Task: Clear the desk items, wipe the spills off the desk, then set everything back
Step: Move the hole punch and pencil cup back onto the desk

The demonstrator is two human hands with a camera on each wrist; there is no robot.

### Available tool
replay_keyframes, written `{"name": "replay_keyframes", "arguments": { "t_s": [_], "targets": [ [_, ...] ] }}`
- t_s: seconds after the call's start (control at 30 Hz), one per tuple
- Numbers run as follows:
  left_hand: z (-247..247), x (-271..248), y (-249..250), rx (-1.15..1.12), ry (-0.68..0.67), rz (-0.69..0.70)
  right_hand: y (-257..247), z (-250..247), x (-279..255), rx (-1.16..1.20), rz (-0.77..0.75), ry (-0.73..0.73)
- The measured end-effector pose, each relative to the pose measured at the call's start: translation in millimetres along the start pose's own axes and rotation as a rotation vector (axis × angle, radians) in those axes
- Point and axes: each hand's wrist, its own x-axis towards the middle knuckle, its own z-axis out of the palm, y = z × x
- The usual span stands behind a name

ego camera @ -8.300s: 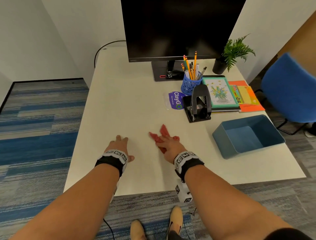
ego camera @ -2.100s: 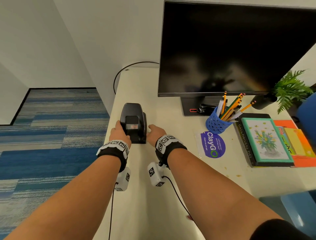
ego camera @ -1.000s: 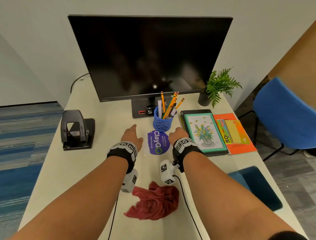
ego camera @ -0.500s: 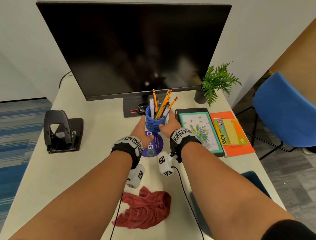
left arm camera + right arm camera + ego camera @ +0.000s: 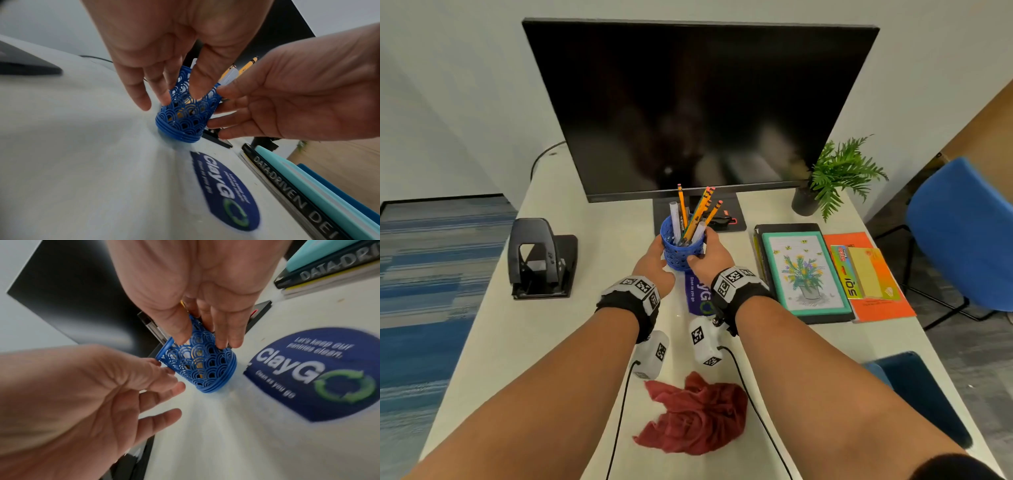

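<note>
The white desk (image 5: 592, 342) stood against a pale wall, with a dark monitor (image 5: 698, 109) at the back. The left hand (image 5: 654, 265) and right hand (image 5: 710, 257) gripped a blue pencil cup (image 5: 681, 251) from opposite sides, fingers curved against its lattice wall, just in front of the monitor stand and beyond a round blue sticker (image 5: 226, 193). A hole punch (image 5: 539, 260) sat well to the left, books (image 5: 804, 270) to the right, and a red cloth (image 5: 695, 418) near the front edge.
</note>
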Motion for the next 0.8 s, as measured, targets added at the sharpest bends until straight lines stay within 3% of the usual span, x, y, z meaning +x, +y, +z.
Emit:
{"name": "replay_keyframes", "arguments": {
  "t_s": [0.4,0.57,0.8],
  "targets": [
    [-89,-21,-79,0.007,0.176,-0.075,-64,104,-14,-0.018,-0.084,-0.116],
    [-110,-22,-102,0.052,0.156,-0.1,-75,133,-13,-0.033,-0.08,-0.156],
    [-121,-11,-107,0.039,0.122,-0.071,-79,147,10,-0.122,-0.05,-0.099]
  ]
}}
